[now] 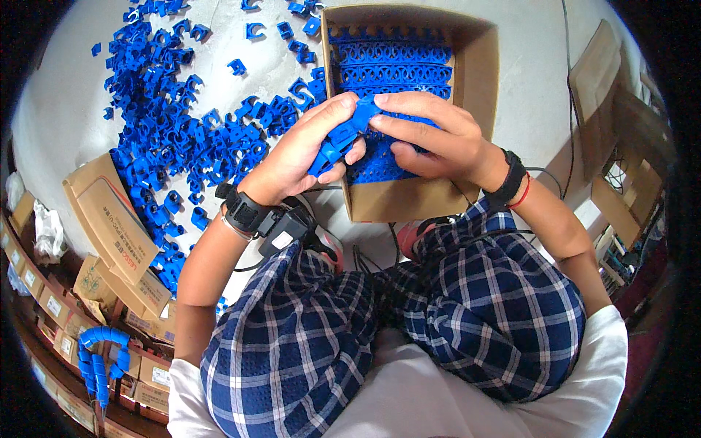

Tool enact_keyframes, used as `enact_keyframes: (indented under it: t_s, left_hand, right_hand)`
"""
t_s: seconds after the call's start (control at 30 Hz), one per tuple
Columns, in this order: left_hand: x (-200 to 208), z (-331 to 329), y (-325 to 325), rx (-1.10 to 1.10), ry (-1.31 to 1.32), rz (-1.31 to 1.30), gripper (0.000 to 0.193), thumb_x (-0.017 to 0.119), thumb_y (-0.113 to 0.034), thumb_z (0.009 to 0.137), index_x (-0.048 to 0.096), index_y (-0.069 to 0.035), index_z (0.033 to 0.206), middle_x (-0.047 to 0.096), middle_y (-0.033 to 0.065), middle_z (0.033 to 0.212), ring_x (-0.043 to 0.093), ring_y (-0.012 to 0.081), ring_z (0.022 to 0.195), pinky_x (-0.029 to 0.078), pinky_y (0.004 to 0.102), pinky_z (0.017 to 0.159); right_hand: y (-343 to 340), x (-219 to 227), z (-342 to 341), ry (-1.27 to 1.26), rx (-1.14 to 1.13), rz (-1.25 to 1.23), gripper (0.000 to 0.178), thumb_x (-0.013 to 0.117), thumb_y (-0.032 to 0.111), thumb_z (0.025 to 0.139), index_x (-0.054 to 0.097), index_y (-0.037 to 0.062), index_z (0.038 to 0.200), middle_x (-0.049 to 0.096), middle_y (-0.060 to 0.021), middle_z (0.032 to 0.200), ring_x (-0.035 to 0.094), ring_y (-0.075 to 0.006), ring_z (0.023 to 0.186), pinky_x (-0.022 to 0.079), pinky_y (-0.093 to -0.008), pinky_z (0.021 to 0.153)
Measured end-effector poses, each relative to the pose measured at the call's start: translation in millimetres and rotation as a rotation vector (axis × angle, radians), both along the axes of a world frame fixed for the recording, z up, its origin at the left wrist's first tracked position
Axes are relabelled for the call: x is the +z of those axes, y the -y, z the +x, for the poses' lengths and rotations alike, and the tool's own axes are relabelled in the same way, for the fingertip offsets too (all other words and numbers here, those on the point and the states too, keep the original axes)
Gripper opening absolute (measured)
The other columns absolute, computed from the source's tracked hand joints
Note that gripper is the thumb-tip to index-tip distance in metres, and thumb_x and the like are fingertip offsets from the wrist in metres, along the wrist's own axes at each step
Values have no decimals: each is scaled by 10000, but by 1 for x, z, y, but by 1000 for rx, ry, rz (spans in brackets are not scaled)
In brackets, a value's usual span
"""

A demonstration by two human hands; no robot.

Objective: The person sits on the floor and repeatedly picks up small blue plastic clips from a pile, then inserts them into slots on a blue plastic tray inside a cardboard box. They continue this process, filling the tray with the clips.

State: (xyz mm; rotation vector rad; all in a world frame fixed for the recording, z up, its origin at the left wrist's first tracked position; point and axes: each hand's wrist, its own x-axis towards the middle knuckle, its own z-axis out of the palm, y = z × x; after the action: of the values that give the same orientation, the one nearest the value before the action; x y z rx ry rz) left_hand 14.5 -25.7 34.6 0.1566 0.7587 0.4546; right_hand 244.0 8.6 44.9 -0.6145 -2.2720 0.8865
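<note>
A short row of joined blue plastic pipe clips [339,139] is held over the near left part of an open cardboard box [409,204]. My left hand [303,150] is closed round the row, its thumb lying along the upper side. From the right, the fingertips of my right hand [449,142] press on the clip at the far end of the row. Its thumb is bent below the fingers. Inside the box, blue clips [394,74] lie in neat joined rows. My hands hide some of the rows.
Loose blue clips [153,109] are heaped on the pale floor to the left. A folded cardboard box [113,219] leans by the heap. Shelves with small cartons [153,372] stand at lower left, a bundle of blue clips [102,358] hanging there. Boards [595,80] and a dark cable [569,95] are right.
</note>
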Motion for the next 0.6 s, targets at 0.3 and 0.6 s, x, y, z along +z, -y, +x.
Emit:
enact_keyframes:
  t_s: [0.3,0.6]
  left_hand:
    - [5,7,0,-11,-66,98,367,503,-374,1005,473,-122,1269,563,37,807,473,50,540,310,163,353]
    - [13,13,-2,34,-60,95,351,516,-363,1004,505,-104,1242,534,0,743,462,25,537,323,154,378]
  right_hand:
    - [16,1,-26,-178,-249,-400,383,818,153,750,628,45,1065,660,-142,1046,669,-251,918,541,-315,804]
    - [7,2,-27,-103,-303,-254,319,811,114,710,679,57,994,687,-90,1002,648,-258,939,513,-343,834]
